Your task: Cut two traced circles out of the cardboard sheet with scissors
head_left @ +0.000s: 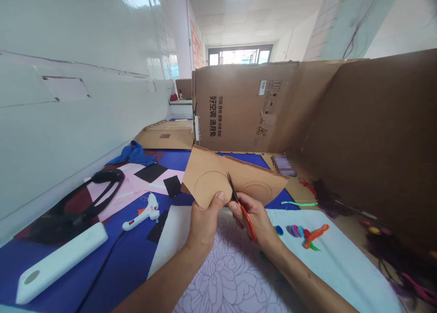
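A brown cardboard piece (pixel 211 174) with two drawn circles is held up over a white sheet (pixel 221 267) that bears a flower line drawing. My left hand (pixel 206 219) grips its lower edge, thumb on top, near the left circle. Orange-handled scissors (pixel 244 210) are in my right hand (pixel 254 215), their dark blades at the cardboard between the two circles, close to the left circle's right edge. The fingers of my right hand are wrapped round the handles. The cardboard hides part of the blades.
Left on the blue mat lie a white glue gun (pixel 145 213), a long white device (pixel 63 263), a black strapped item (pixel 71 204), black squares (pixel 152 172) and a blue cloth (pixel 133 153). Coloured clay pieces (pixel 316 236) lie right. Large cardboard walls (pixel 246 108) stand behind and right.
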`<control>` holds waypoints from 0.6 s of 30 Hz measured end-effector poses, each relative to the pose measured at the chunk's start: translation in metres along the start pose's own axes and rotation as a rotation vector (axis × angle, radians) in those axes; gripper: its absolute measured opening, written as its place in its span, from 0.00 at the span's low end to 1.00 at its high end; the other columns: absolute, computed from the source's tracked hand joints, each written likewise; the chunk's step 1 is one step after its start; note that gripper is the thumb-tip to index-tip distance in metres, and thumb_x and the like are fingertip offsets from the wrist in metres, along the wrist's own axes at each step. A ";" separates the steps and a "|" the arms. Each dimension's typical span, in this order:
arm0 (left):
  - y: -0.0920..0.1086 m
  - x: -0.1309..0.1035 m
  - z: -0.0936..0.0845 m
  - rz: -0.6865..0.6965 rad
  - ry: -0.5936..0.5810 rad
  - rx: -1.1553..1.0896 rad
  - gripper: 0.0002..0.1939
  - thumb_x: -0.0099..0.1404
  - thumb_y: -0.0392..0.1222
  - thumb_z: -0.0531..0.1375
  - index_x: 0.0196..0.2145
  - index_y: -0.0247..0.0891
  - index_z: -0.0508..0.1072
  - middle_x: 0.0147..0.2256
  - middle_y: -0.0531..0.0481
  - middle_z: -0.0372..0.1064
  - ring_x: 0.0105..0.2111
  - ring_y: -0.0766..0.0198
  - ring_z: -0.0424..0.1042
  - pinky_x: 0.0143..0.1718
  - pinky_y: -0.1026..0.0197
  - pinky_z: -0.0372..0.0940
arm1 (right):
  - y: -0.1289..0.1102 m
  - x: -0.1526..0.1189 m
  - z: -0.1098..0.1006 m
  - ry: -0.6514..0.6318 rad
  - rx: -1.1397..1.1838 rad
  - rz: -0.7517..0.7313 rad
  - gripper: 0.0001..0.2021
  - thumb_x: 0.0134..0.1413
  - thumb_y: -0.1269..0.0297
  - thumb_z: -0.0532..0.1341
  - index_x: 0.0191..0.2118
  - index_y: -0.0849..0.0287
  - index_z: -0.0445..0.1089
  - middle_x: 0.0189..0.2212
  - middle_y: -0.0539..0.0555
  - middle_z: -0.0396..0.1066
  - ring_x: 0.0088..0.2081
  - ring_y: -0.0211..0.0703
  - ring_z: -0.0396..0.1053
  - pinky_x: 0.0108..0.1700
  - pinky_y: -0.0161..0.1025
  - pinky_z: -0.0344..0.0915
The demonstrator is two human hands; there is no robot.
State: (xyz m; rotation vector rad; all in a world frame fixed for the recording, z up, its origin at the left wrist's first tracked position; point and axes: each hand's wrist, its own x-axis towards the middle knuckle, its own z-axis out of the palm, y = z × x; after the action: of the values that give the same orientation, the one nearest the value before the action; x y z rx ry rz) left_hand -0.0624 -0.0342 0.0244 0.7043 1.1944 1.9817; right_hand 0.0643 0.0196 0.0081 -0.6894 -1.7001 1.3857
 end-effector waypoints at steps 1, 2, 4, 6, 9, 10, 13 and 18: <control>0.000 0.000 0.000 -0.003 0.001 0.004 0.26 0.56 0.48 0.76 0.52 0.37 0.83 0.51 0.38 0.83 0.49 0.48 0.82 0.56 0.47 0.73 | 0.000 0.000 0.000 -0.003 -0.001 0.005 0.28 0.60 0.33 0.66 0.40 0.58 0.76 0.21 0.45 0.58 0.22 0.37 0.53 0.23 0.35 0.51; 0.001 0.001 0.000 -0.005 0.001 0.007 0.26 0.56 0.48 0.76 0.51 0.37 0.83 0.51 0.38 0.83 0.49 0.48 0.82 0.56 0.47 0.72 | 0.000 0.001 -0.001 -0.007 -0.002 0.008 0.28 0.59 0.33 0.66 0.39 0.59 0.75 0.21 0.45 0.58 0.22 0.37 0.53 0.23 0.35 0.51; 0.001 0.002 -0.001 -0.002 -0.003 0.016 0.26 0.57 0.48 0.75 0.51 0.37 0.83 0.52 0.38 0.82 0.49 0.49 0.82 0.56 0.47 0.73 | -0.001 0.001 -0.002 -0.016 0.004 0.017 0.27 0.59 0.34 0.67 0.38 0.58 0.74 0.22 0.45 0.59 0.22 0.37 0.53 0.23 0.35 0.51; 0.001 0.004 -0.002 0.009 -0.014 0.031 0.26 0.57 0.48 0.75 0.52 0.37 0.83 0.53 0.38 0.82 0.49 0.50 0.82 0.56 0.48 0.73 | -0.001 0.001 -0.003 -0.020 0.016 0.023 0.26 0.59 0.36 0.68 0.38 0.58 0.73 0.23 0.45 0.59 0.23 0.36 0.54 0.24 0.35 0.52; 0.001 0.005 -0.003 0.021 -0.023 0.044 0.26 0.57 0.48 0.76 0.52 0.37 0.83 0.53 0.38 0.82 0.50 0.50 0.82 0.57 0.48 0.72 | 0.000 0.001 -0.004 -0.023 0.027 0.016 0.24 0.61 0.38 0.68 0.37 0.58 0.72 0.24 0.45 0.59 0.23 0.36 0.54 0.25 0.34 0.52; 0.001 0.005 -0.004 0.020 -0.024 0.042 0.26 0.57 0.48 0.76 0.52 0.37 0.83 0.53 0.38 0.82 0.50 0.49 0.82 0.57 0.47 0.72 | 0.000 0.001 -0.005 -0.025 0.028 0.012 0.24 0.61 0.38 0.68 0.37 0.58 0.72 0.24 0.44 0.59 0.23 0.36 0.54 0.25 0.34 0.52; 0.001 0.006 -0.004 0.016 -0.032 0.036 0.28 0.57 0.48 0.76 0.53 0.36 0.82 0.53 0.38 0.82 0.50 0.48 0.82 0.58 0.46 0.72 | 0.001 0.002 -0.006 -0.023 0.017 0.011 0.24 0.61 0.39 0.68 0.38 0.58 0.74 0.23 0.44 0.58 0.23 0.36 0.53 0.24 0.35 0.51; 0.001 0.009 -0.005 0.026 -0.053 0.045 0.28 0.57 0.48 0.76 0.54 0.36 0.81 0.48 0.39 0.84 0.51 0.48 0.82 0.59 0.45 0.72 | 0.000 0.003 -0.007 -0.020 0.005 0.014 0.26 0.60 0.38 0.68 0.43 0.60 0.78 0.22 0.44 0.58 0.22 0.36 0.51 0.23 0.35 0.51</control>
State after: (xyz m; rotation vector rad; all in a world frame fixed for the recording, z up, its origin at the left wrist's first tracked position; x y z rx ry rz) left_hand -0.0720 -0.0297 0.0243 0.7937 1.2075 1.9503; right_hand 0.0687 0.0259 0.0098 -0.6881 -1.7097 1.4099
